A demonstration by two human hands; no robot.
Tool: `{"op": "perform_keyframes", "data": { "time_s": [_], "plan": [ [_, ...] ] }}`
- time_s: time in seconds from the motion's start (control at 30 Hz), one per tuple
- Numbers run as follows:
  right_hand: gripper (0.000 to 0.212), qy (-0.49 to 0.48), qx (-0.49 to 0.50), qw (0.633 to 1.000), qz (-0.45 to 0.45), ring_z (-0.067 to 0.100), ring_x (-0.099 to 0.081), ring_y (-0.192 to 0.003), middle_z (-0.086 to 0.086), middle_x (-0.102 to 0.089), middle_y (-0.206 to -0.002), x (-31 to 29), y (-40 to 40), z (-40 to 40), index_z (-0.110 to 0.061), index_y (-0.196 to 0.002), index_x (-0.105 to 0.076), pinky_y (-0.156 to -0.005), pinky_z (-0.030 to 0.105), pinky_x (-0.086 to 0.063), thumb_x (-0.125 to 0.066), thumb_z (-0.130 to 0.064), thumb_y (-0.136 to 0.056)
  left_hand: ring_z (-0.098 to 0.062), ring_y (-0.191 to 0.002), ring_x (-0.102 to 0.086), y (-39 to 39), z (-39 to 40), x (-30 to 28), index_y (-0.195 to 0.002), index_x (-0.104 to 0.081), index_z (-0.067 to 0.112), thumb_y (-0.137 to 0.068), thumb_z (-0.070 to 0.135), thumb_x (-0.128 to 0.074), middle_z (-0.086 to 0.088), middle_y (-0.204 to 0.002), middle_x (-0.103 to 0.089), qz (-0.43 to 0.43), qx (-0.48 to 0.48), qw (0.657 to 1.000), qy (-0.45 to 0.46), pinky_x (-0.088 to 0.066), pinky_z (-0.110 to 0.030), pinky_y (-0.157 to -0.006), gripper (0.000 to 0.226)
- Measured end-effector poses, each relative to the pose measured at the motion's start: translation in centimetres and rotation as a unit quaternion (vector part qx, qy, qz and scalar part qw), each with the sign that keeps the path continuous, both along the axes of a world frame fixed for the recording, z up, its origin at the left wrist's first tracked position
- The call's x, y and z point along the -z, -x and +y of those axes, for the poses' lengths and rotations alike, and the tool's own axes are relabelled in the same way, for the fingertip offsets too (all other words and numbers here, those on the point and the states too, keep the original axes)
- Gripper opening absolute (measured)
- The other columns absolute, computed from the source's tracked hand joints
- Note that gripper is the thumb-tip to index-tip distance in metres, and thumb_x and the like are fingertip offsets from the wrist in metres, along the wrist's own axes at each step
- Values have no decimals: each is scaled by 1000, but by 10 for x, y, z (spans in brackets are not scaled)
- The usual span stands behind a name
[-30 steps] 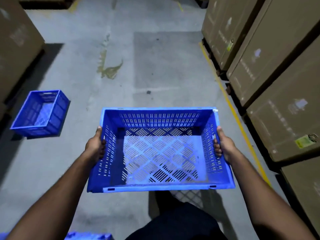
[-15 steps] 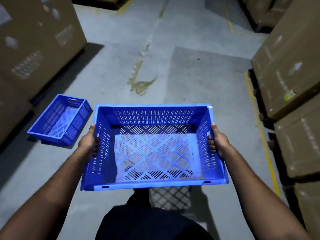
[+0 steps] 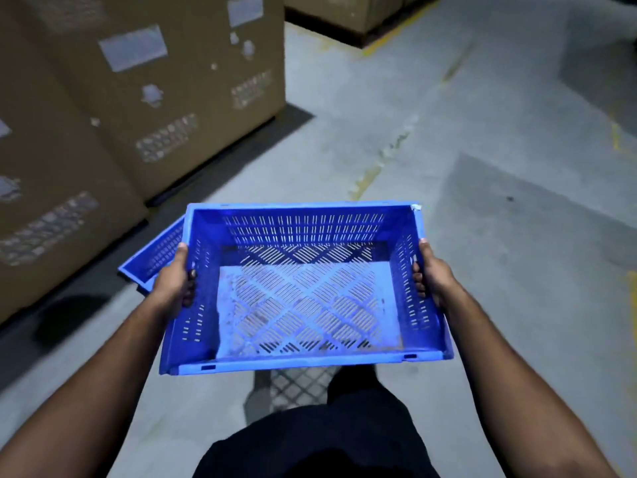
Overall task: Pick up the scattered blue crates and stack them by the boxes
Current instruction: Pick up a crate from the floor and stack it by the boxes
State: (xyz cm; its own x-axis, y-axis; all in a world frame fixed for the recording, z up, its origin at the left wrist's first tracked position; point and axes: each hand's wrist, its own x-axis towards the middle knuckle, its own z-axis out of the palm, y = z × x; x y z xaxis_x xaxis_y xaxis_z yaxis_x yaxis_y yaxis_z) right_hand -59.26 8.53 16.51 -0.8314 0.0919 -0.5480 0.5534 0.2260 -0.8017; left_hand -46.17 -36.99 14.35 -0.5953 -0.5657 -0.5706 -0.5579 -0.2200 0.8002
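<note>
I carry an empty blue slotted crate (image 3: 303,360) at waist height in front of me. My left hand (image 3: 174,284) grips its left wall, fingers curled through the handle slot. My right hand (image 3: 432,274) grips the right wall the same way. A second blue crate (image 3: 155,251) lies on the floor behind the carried crate's left side, mostly hidden by it, next to the tall cardboard boxes (image 3: 148,98) on the left.
Large cardboard boxes line the left side, with more boxes (image 3: 344,12) at the top centre. The grey concrete floor (image 3: 482,167) has yellow line markings and a darker patch on the right. My dark trousers (image 3: 327,439) show at the bottom.
The view has swung left: the left boxes and the floor crate have come nearer and now sit partly behind the carried crate. The right-hand boxes have left view. Both hands hold as before.
</note>
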Motion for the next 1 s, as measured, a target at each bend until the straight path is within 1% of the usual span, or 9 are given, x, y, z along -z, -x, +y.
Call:
{"op": "perform_keyframes", "data": {
  "time_s": [0.1, 0.17, 0.27, 0.37, 0.53, 0.7, 0.83, 0.93, 1.0],
  "plan": [
    [60, -6, -66, 998, -5, 13, -23, -36, -3, -33, -46, 11, 91, -49, -22, -61, -40, -41, 20, -20, -41, -77, -85, -13, -31, -23, 36, -28, 13, -61, -42, 19, -80, 82, -35, 1, -43, -32, -18, -46, 999, 4, -19, -16, -42, 66],
    [60, -7, -116, 993, -10, 13, -23, -37, -3, -33, -46, 21, 149, -85, -22, -60, -41, -42, 20, -20, -40, -77, -86, -15, -31, -29, 57, -45, 22, -61, -46, 17, -81, 80, -37, -3, -45, -37, -22, -102, 994, 25, -22, -18, -40, 67],
    [61, -6, -184, 983, -13, 13, -24, -36, -2, -34, -48, 25, 228, -143, -22, -60, -41, -44, 21, -21, -40, -76, -86, -16, -33, -35, 77, -67, 24, -59, -49, 17, -82, 78, -36, -4, -46, -42, -38, -181, 982, 47, -27, -21, -42, 66],
    [61, -12, -260, 966, -13, 13, -27, -37, -1, -37, -49, 21, 294, -209, -19, -61, -44, -44, 21, -23, -40, -74, -88, -19, -38, -40, 85, -90, 25, -61, -56, 15, -74, 80, -37, -7, -51, -48, -46, -257, 964, 53, -31, -25, -46, 70],
    [60, -32, -366, 930, 3, 15, -31, -37, 1, -41, -50, 19, 364, -327, -18, -62, -46, -43, 22, -27, -40, -71, -90, -23, -44, -44, 82, -121, 33, -68, -60, 11, -85, 70, -38, -10, -56, -53, -67, -356, 930, 65, -37, -29, -49, 65],
    [60, -44, -433, 900, -1, 15, -30, -38, 2, -39, -52, 43, 396, -442, -20, -62, -45, -42, 23, -27, -39, -72, -90, -25, -47, -44, 83, -175, 54, -67, -58, 12, -88, 68, -35, -10, -57, -52, -91, -401, 909, 59, -38, -31, -51, 65],
    [58, -62, -443, 894, -14, 16, -29, -39, 1, -39, -52, 65, 413, -518, -19, -62, -45, -42, 22, -26, -40, -67, -93, -26, -51, -46, 96, -236, 78, -63, -58, 12, -86, 72, -33, -10, -57, -54, -128, -403, 905, 51, -40, -34, -57, 68],
    [62, -87, -453, 887, -7, 18, -36, -41, 7, -45, -56, 97, 432, -574, -13, -65, -52, -43, 24, -32, -40, -67, -93, -29, -54, -52, 114, -286, 98, -63, -61, 13, -89, 69, -30, -11, -59, -60, -156, -382, 909, 53, -45, -40, -65, 69],
    [66, -106, -469, 877, -4, 21, -43, -44, 9, -52, -57, 129, 448, -613, -10, -66, -57, -46, 28, -38, -40, -70, -90, -31, -61, -59, 131, -320, 117, -66, -64, 11, -94, 63, -26, -12, -63, -65, -192, -358, 911, 68, -48, -41, -74, 70]
  ]
}}
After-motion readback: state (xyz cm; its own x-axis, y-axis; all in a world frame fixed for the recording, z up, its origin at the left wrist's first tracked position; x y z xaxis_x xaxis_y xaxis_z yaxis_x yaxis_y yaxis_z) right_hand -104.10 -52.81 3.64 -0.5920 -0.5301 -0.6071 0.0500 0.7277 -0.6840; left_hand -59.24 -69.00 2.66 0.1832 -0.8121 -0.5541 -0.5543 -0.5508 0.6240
